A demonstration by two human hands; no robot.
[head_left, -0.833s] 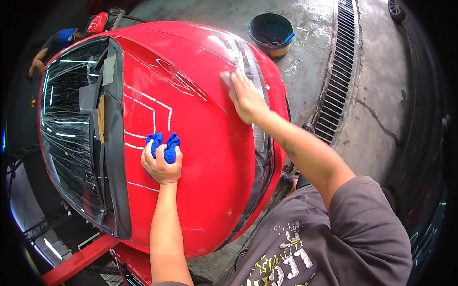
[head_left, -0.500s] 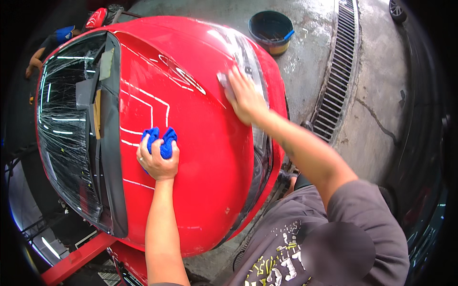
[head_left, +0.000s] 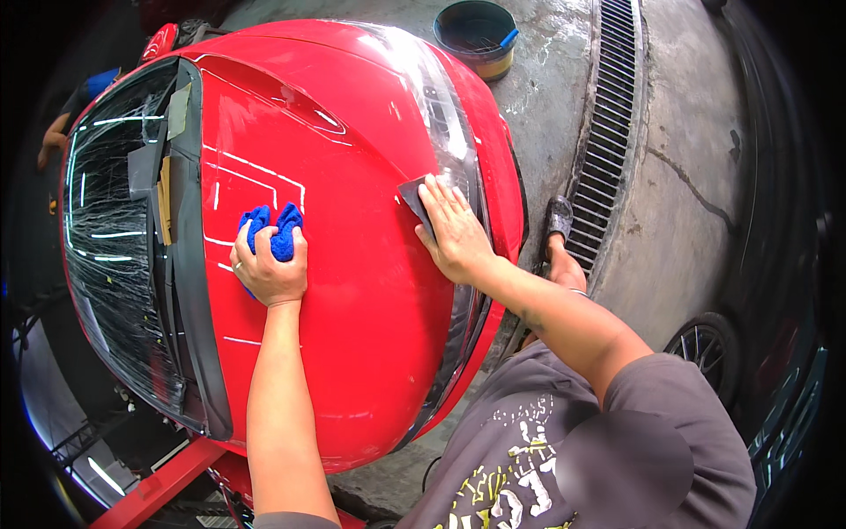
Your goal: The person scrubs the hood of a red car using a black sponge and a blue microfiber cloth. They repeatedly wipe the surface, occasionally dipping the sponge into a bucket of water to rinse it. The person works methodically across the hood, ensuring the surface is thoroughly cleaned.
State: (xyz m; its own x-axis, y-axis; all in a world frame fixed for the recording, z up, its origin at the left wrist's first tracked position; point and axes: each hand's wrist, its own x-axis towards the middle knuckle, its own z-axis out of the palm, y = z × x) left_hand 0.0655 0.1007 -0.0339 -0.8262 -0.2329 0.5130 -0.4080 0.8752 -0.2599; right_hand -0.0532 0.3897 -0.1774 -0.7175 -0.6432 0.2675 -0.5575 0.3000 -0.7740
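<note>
Beneath me spreads the glossy red hood of a car. My left hand closes around a bunched blue cloth and rests with it on the hood, toward the windshield side. Along the hood's front edge, beside the headlight, my right hand lies with fingers nearly straight over a dark grey sheet of sandpaper. It holds the sheet against the paint. One corner sticks out past the fingertips; the rest is hidden under the hand.
A black bucket with a blue handle inside stands on wet concrete past the bumper. A drain grate runs along the floor. Paper pieces lie by the wet windshield. Another person's arm shows far left; a dark car stands right.
My right hand has slid back toward me along the hood's front edge, showing more of the sandpaper. My left hand stays on the cloth. The view has shifted slightly, and my foot now shows.
</note>
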